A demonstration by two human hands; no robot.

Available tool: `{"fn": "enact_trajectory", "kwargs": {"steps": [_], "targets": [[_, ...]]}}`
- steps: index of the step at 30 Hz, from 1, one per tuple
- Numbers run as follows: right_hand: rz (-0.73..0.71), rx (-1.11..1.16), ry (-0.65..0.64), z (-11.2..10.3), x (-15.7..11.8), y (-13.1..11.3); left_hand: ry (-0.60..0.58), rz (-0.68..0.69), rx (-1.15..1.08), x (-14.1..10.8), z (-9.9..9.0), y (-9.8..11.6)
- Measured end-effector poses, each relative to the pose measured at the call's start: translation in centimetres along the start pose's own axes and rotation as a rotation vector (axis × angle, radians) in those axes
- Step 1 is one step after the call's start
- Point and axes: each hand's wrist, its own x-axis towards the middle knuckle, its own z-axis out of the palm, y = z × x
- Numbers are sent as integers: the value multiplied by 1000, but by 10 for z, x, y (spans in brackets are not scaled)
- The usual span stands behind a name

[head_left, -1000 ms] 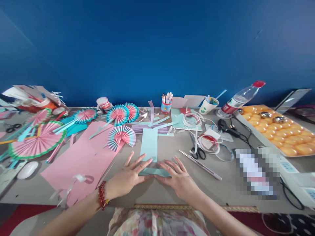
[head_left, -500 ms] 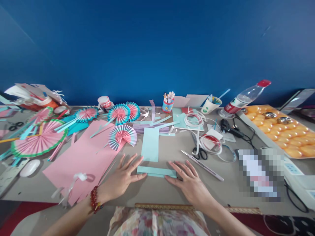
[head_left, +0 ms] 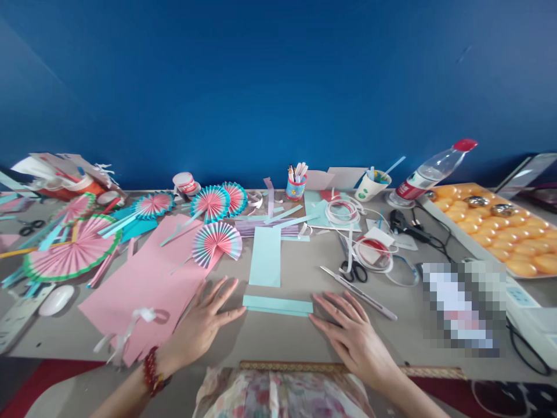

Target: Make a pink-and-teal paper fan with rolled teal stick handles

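Observation:
A folded strip of light blue paper (head_left: 277, 305) lies crosswise on the table in front of me, its fold partly sprung up. My left hand (head_left: 204, 322) is spread at the strip's left end, thumb tip close beside it, and holds nothing. At the other end my right hand (head_left: 348, 328) lies with fingers apart, the fingertips at or just beside the paper's edge. Just beyond the strip is a flat light blue paper rectangle (head_left: 265, 258). A pleated pink and lilac paper fan (head_left: 216, 244) rests past my left hand.
Pink paper sheets (head_left: 143, 278) spread to the left. A craft knife (head_left: 359, 293) and black-handled scissors (head_left: 354, 271) lie right of centre. Further back stand a pen cup (head_left: 296, 187), a paper cup (head_left: 372, 184) and a tilted plastic bottle (head_left: 429, 177). A white mouse (head_left: 56, 300) sits far left.
Both hands have moved outward, away from the middle of the folded strip. The left thumb has come off the paper's end, and the strip now shows along its full length.

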Motion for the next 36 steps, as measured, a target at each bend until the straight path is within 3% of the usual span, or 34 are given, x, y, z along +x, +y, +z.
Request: {"fn": "enact_trajectory", "kwargs": {"steps": [4, 7, 9, 12, 16, 21, 25, 28, 31, 33, 36], "targets": [[7, 90, 153, -9, 4, 6, 19, 28, 16, -1, 3, -3], [98, 161, 272, -15, 29, 0, 19, 66, 28, 4, 0, -5], [146, 202, 194, -14, 54, -11, 31, 85, 36, 9, -3, -6], [157, 275, -22, -8, 86, -33, 71, 78, 61, 16, -8, -6], [228, 335, -202, 4, 101, -52, 163, 14, 30, 20, -8, 0], [277, 234, -180, 6, 98, -60, 318, -257, -150, 26, 3, 22], [300, 197, -186, 5, 100, -68, 302, -277, -241, 33, 10, 39], [346, 350, -196, 4, 104, -70, 345, -290, -324, 36, 10, 44], [445, 604, -82, 4, 107, -70, 403, -354, -524, 43, 2, 50], [518, 832, -17, 6, 110, -72, 358, -382, -734, 52, -6, 56], [551, 1174, -38, 10, 111, -77, 248, -341, -975, 71, -15, 63]]}}
